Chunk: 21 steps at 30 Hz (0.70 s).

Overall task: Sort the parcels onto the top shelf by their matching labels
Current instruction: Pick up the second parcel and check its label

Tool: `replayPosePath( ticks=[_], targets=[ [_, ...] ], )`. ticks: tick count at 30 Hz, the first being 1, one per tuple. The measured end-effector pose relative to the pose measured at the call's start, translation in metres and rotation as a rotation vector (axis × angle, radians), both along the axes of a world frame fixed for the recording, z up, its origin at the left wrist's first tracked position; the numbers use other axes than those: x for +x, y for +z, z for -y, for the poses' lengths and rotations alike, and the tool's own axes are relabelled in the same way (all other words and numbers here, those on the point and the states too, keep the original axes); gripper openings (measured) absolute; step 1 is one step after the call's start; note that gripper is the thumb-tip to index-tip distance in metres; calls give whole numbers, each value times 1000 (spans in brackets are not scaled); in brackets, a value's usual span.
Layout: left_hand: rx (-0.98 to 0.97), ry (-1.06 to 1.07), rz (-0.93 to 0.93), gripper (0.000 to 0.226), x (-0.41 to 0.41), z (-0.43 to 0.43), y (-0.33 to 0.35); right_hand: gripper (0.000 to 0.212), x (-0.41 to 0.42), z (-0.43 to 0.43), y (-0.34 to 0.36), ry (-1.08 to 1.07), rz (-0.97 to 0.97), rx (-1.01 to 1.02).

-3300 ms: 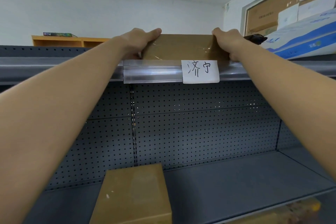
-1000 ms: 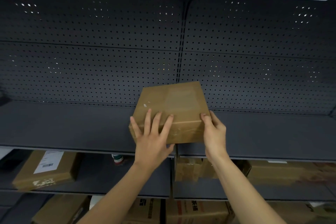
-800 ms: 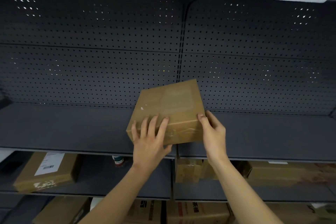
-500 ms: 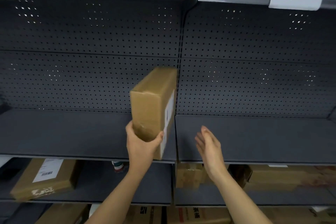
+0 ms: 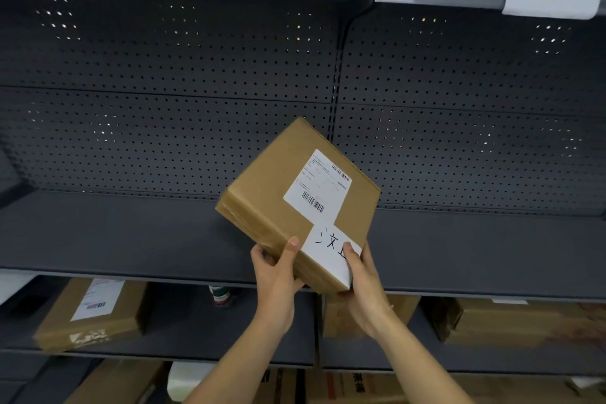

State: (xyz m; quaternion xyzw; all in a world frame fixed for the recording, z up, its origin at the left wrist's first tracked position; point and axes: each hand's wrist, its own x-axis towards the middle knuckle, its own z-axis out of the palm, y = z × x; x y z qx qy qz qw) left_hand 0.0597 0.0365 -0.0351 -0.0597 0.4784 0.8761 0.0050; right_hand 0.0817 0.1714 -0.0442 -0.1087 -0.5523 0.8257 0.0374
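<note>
Grey pegboard shelf [image 5: 131, 239], parcel [image 5: 295, 203] gripped by left hand [image 5: 275, 275], right hand [image 5: 364, 285]

dim even light, glints through the pegboard [image 5: 170, 128] holes, soft blur, wide-angle bending at the edges

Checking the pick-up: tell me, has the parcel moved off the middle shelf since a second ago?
Yes: the parcel is lifted above the middle shelf and flipped label-up.
</note>
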Motion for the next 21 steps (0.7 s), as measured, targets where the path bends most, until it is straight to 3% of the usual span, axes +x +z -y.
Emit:
replayPosePath(
  ticks=[4, 8, 11, 13, 15, 18, 21],
  targets=[
    [63, -70, 3, 70, 1, 3, -7, 44, 2, 1, 4, -21, -55, 6],
    [63, -137, -18, 85, -2, 18, -15, 53, 4, -7, 11, -106, -82, 71],
    [45, -9, -16, 109, -6, 42, -13, 64, 7, -23, 15, -149, -83, 156],
    [-39, 62, -42, 113, -13, 65, -11, 65, 10, -32, 18, -151, -92, 191],
    [-203, 28, -113, 105, -18, 84, -8, 65, 13, -39, 21, -132, -111, 229],
    [-409, -123, -244, 60, -19, 91, -7, 67, 17, -38, 23, -87, -131, 309],
    [-399, -104, -269, 46, -15, 88, -9, 63, 21, -29, 28, -89, -158, 334]
  ],
)
